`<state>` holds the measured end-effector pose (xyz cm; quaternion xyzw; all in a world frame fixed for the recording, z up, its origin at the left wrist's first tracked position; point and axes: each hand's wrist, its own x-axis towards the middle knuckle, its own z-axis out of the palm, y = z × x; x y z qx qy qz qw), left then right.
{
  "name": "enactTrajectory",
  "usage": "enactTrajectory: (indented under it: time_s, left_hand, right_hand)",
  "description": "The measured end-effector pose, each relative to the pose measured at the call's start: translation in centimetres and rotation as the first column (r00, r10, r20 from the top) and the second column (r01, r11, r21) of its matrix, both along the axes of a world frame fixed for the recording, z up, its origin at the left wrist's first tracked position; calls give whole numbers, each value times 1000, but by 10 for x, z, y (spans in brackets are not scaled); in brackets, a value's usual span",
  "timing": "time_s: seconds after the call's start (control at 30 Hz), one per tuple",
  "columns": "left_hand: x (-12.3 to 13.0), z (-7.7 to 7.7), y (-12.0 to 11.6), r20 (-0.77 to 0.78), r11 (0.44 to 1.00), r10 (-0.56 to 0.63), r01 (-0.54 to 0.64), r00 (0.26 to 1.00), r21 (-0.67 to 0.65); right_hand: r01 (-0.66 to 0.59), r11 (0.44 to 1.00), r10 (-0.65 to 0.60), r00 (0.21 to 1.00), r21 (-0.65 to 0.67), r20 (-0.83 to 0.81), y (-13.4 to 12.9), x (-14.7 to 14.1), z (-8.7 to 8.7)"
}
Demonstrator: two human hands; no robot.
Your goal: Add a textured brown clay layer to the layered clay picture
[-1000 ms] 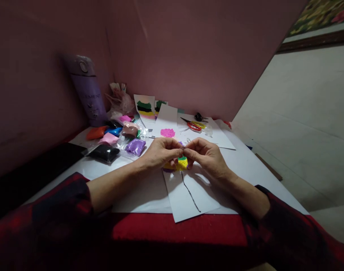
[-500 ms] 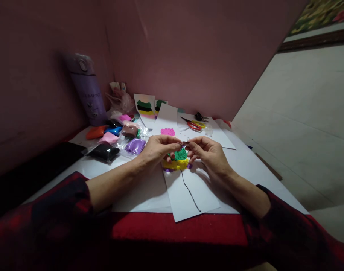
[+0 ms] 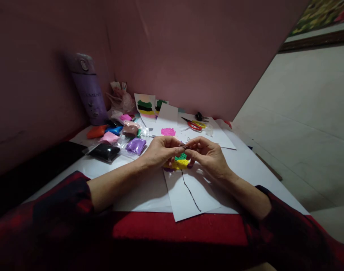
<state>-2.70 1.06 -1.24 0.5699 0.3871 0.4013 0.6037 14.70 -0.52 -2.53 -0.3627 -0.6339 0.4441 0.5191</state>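
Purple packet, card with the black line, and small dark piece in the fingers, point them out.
Purple packet [image 3: 136, 146]: head view, middle of its face.
Card [image 3: 183, 199]: head view, bare part near its middle.
Small dark piece [image 3: 183, 146]: head view, its exposed part.

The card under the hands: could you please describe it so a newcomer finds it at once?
On the red cloth lies a white sheet. At its near edge, below the left hand and the right hand, is a card whose corner reaches out over the cloth. Its thin black line sets it apart from the striped cards behind.
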Motion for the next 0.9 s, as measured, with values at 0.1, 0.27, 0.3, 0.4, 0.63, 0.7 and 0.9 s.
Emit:
enactTrajectory:
  time_s: [0.1,0.27,0.3,0.4,0.63,0.7,0.9]
  left_hand:
    - [1,3,-1,-36,999,32,-31,999,34]
    - [1,6,-2,17,993,116,-116,993,6]
    - [1,6,-3,31,993,121,-121,992,-5]
    - [1,5,-4,28,998,59,-59,998,-17]
    - [1,3,-3,13,1000,-9,9,1000,-7]
    - [1,3,-2,15,1000,-6,6,1000,-4]
    - [0,4,-2,9,1000,1,-1,1000,-9]
  right_hand:
    - [51,998,-51,999,25,9,0,0,0]
    - [138,990,-137,990,34,-32,1,1,1]
    - [161,987,-160,986,27,-39,2,2,1]
    - [195,981,-196,980,-12,-40,3,2,1]
    - [65,998,-66,997,15,33,-1,-1,2]
    - [39,999,-40,999,23,21,-2,-1,3]
    - [10,1000,-10,1000,3,1,-2,-2,0]
